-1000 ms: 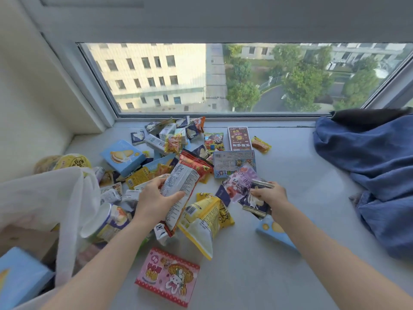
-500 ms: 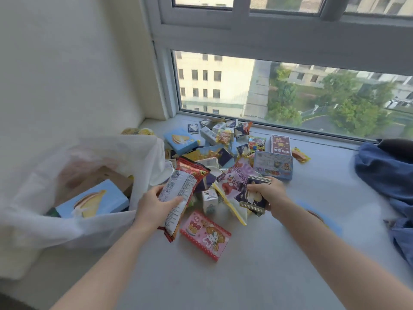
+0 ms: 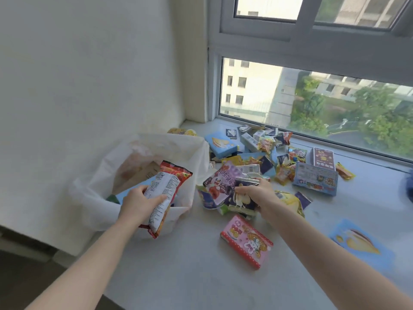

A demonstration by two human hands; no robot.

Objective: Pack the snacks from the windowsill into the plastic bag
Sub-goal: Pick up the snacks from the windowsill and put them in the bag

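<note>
Windowsill [image 3: 201, 276] – near half bare, plenty of room; front edge close under the forearms, keep loads inboard

Plastic bag [image 3: 143, 157] at left by wall, mouth open, some boxes already in; its base sits near the sill edge, so drop gently

Snack pile [image 3: 268, 157] right of bag, most still unpacked

L hand [image 3: 138, 203] closed on red-and-white packet [image 3: 166, 193], over bag mouth – judge: lower past rim, then release

R hand [image 3: 254, 194] closed on purple packets [image 3: 225, 186], next in

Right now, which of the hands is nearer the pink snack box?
Right. The right hand holds packets just above the pink snack box; the left hand is off to its left, over the plastic bag.
</note>
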